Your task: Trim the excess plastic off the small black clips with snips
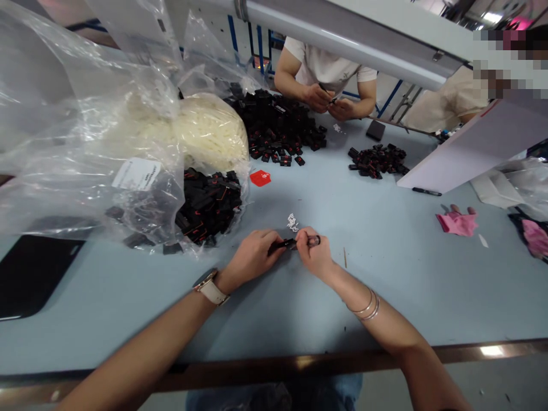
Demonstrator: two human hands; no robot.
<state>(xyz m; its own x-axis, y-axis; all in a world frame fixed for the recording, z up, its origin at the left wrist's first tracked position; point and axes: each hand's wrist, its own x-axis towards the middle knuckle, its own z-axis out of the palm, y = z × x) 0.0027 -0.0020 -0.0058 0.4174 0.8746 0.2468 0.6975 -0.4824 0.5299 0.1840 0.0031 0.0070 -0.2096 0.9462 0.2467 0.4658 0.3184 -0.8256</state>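
Head view. Your left hand [252,258], watch at the wrist, has its fingers closed on one end of a small black part [283,245]. Your right hand [315,255], bangles on the forearm, pinches the other end; the part sits between both hands just above the pale blue table [377,257], near its front edge. A few small white pieces [293,221] lie just beyond your fingers. To your left: a clear plastic bag [98,142] holding black parts and a white bundle. Farther back: a loose pile of black parts [278,128], a second smaller pile [377,160], a red tag [260,178]. Across the table, another person's hands [329,103] work on a piece. A pink cloth [457,223] lies to your right.
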